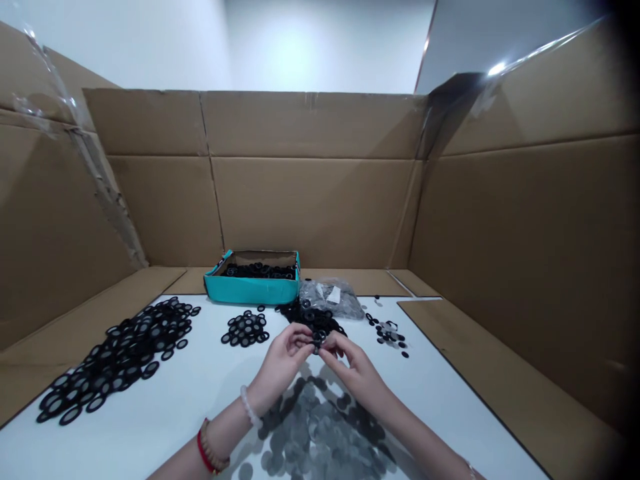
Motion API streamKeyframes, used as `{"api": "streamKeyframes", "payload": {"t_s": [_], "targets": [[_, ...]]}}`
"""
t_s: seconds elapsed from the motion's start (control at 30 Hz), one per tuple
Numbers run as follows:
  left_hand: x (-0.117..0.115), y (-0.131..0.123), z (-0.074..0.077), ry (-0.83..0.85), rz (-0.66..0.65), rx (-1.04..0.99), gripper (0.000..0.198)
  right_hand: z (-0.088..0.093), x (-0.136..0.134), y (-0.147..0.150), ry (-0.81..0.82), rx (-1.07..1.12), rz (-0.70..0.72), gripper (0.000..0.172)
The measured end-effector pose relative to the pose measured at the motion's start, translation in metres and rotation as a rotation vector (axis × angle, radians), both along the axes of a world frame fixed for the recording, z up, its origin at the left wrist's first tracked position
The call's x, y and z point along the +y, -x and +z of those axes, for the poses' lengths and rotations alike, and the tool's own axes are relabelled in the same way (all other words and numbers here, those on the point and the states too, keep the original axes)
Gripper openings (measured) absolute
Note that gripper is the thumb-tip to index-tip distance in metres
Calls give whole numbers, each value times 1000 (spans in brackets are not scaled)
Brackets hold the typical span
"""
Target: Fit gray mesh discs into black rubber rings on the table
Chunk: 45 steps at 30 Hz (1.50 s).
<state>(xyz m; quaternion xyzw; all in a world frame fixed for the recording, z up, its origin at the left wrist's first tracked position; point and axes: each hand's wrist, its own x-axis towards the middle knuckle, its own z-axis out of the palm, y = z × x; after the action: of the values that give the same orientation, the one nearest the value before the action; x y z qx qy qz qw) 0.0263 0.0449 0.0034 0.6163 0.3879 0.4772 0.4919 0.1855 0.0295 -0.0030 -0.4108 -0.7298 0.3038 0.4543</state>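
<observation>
My left hand and my right hand meet over the middle of the white table, fingertips pinched together on a small black ring. Fingers partly cover it, so whether a disc sits inside it cannot be made out. Just beyond my fingertips lies a heap of black rings. Below my hands, between the forearms, thin grey translucent discs spread in a loose pile. A compact group of black rings with grey centres lies to the left of my left hand.
A long heap of grey-centred black rings covers the left side. Behind stand a teal box holding black rings and a clear plastic bag. Small black and grey pieces lie at right. Cardboard walls enclose the table.
</observation>
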Motion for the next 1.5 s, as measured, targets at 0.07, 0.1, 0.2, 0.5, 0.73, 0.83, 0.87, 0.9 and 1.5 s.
{"api": "streamKeyframes", "payload": {"t_s": [0.07,0.1,0.2,0.5,0.73,0.83,0.87,0.9,1.5], "targets": [[3,-1,-3,124,-3,-88,24,0,2,-1,14,-26,0,16],[3,0,-4,144,-8,-100,27,-1,3,-1,19,-35,-1,15],[2,2,-4,34,-36,-15,25,-3,4,-1,42,-43,-3,17],[1,-3,-5,-16,-5,26,16,-6,-1,1,-1,11,-57,17],[0,-4,-14,115,-65,-60,25,-10,5,0,61,-79,5,23],[4,3,-13,69,-20,-20,21,-11,3,1,56,-71,-5,25],[8,8,-12,72,21,-23,19,-10,2,1,53,-54,-25,26],[11,13,-10,78,65,-34,17,-8,1,0,53,-33,-48,27],[0,0,-7,121,-12,-78,18,-9,-3,2,117,-5,43,25]]}}
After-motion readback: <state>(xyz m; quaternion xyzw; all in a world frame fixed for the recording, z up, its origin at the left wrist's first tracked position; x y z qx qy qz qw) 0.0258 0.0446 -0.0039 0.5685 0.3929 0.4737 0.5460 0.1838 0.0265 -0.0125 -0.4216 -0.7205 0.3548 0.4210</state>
